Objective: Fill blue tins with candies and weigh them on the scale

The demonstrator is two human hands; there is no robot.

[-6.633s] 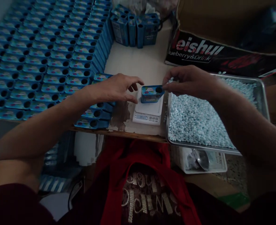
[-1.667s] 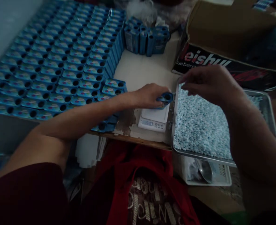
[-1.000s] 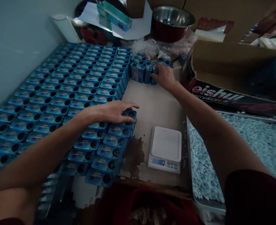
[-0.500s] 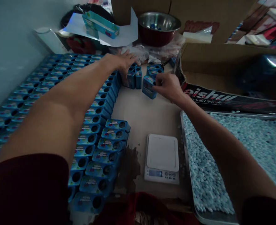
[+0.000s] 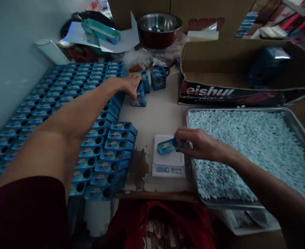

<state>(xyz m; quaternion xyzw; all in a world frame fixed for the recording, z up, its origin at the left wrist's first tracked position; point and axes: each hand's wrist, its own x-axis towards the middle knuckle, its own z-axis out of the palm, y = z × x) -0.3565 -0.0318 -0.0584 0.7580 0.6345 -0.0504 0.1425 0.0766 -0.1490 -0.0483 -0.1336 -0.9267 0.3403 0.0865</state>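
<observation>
My right hand (image 5: 194,142) grips the right end of a small blue box (image 5: 166,146) over the plate of the white scale (image 5: 168,171). Whether the box touches the plate is unclear. Farther back, my left hand (image 5: 133,85) is closed around another blue box (image 5: 140,98) standing on the table. Behind that one stand more blue boxes (image 5: 159,79). Rows of blue boxes with round dark holes (image 5: 61,90) fill the left side, partly hidden by my left arm. A shorter row (image 5: 117,155) lies left of the scale.
A metal tray (image 5: 190,119) of small pale blue pieces is at the right. Behind it sits an open cardboard box (image 5: 206,95). A metal bowl (image 5: 159,38) and a white sheet (image 5: 128,40) are at the back. Red cloth (image 5: 134,224) lies below the table edge.
My right hand has brought a blue box from the back of the table to the scale. My left hand has closed around another box at the back. The view has shifted.
</observation>
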